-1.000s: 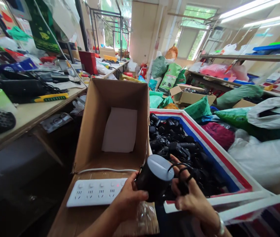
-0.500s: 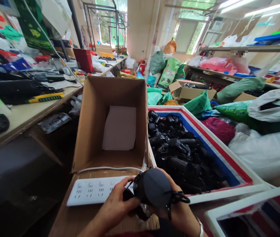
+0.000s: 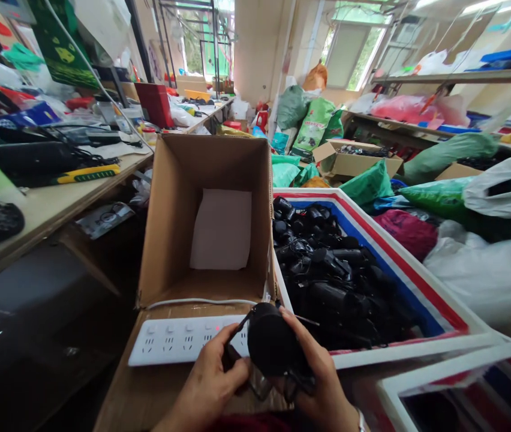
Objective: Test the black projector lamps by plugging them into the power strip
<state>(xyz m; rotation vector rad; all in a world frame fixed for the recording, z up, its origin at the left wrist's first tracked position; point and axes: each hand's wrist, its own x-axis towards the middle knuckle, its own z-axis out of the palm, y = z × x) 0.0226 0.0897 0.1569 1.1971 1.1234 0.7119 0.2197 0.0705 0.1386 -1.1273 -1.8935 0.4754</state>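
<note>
Left hand (image 3: pixel 208 375) and right hand (image 3: pixel 322 384) grip a black round device (image 3: pixel 273 348) over a white power strip (image 3: pixel 179 339).
Fingers curl closed around it at the near edge of the cardboard box (image 3: pixel 170 228), beside a crate (image 3: pixel 390 270) of black devices (image 3: pixel 327 288).

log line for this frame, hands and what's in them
left hand: grips black cylindrical device | right hand: grips same device | nearby: white power strip, open cardboard box, striped tray of black devices
</note>
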